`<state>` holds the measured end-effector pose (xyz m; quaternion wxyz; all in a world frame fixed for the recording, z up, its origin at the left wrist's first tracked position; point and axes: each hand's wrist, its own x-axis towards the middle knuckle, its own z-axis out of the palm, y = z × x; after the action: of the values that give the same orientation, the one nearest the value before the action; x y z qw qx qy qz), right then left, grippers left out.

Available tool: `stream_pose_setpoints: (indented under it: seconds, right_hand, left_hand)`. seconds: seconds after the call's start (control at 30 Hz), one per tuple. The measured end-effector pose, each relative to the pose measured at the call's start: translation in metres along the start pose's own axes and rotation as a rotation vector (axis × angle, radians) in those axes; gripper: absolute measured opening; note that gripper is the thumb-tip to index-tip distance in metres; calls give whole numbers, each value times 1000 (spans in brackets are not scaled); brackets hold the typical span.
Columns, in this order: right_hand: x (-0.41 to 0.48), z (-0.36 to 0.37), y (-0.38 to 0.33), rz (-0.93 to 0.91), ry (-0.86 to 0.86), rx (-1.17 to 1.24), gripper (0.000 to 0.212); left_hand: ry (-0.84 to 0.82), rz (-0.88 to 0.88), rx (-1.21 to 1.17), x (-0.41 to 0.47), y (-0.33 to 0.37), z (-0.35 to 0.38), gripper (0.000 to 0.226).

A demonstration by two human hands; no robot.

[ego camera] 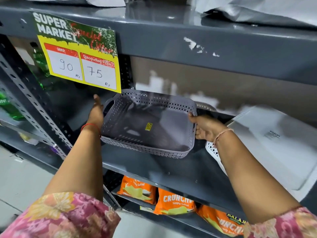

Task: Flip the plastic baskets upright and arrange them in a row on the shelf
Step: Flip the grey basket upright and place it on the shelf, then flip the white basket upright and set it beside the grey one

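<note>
A grey perforated plastic basket [171,117] sits upright and tilted toward me over the dark shelf [154,167], a yellow sticker on its floor. My right hand [205,128] grips its right handle. My left hand [96,112] rests flat against the left end by the other handle, fingers extended. A white perforated basket [212,150] peeks out under my right wrist. A large pale grey basket [274,148] lies upside down at the right.
A yellow price sign [80,57] hangs from the shelf above, just over the left hand. Green bottles [10,107] stand on the rack at left. Orange chip packets [175,201] fill the shelf below. Another basket rim [205,107] shows behind.
</note>
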<state>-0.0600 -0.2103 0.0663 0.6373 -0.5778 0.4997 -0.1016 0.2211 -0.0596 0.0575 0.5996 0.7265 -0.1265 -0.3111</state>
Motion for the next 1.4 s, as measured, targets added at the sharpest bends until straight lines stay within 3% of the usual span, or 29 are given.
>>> stream_pose_setpoints:
  seconds: [0.1, 0.23, 0.3, 0.4, 0.57, 0.7, 0.8, 0.87, 0.93, 1.03, 1.1, 1.17, 1.23, 1.3, 1.4]
  right_hand:
    - [-3, 1, 2, -3, -2, 6, 57]
    - [-11, 5, 4, -19, 4, 29, 56]
    - [-11, 9, 9, -53, 51, -42, 63]
    - [-21, 9, 18, -256, 195, -577, 73]
    - [-59, -35, 40, -818, 321, -1080, 52]
    - [-74, -91, 65, -904, 501, -1181, 38]
    - [-80, -139, 81, -851, 587, -1142, 32]
    - [-79, -172, 93, -762, 653, -1112, 39]
    - [-76, -210, 103, -607, 725, -1073, 58]
    - [-70, -260, 109, -271, 782, -980, 70]
    - [-66, -283, 113, -118, 748, -888, 86]
    - [-60, -302, 116, -28, 710, -778, 96]
    - [-57, -312, 115, -3, 678, -718, 94]
    - [-58, -317, 110, -79, 647, -726, 73]
    - [-61, -324, 100, -203, 709, -688, 63]
  left_hand:
    - [24, -19, 4, 1, -2, -3, 74]
    - [101, -62, 63, 10, -9, -9, 115]
    - [151, -36, 174, -2, -3, 0, 98]
    - [251, 182, 491, -19, -3, 24, 57]
    - [212, 441, 645, -51, -26, 89, 51]
    - [112, 670, 568, -116, -33, 170, 68]
    - [45, 945, 519, -178, -46, 226, 78]
    - [-12, 1016, 481, -213, -65, 255, 80]
    - [-58, 935, 379, -248, -89, 283, 83]
    - [-27, 562, 129, -288, -121, 309, 92]
    - [4, 317, 65, -293, -134, 321, 73]
    - [-16, 214, 51, -295, -140, 330, 56]
    - [-56, 227, 62, -296, -142, 334, 53]
    - [-42, 239, 47, -289, -145, 334, 54]
    - [-84, 122, -161, -272, -135, 321, 84]
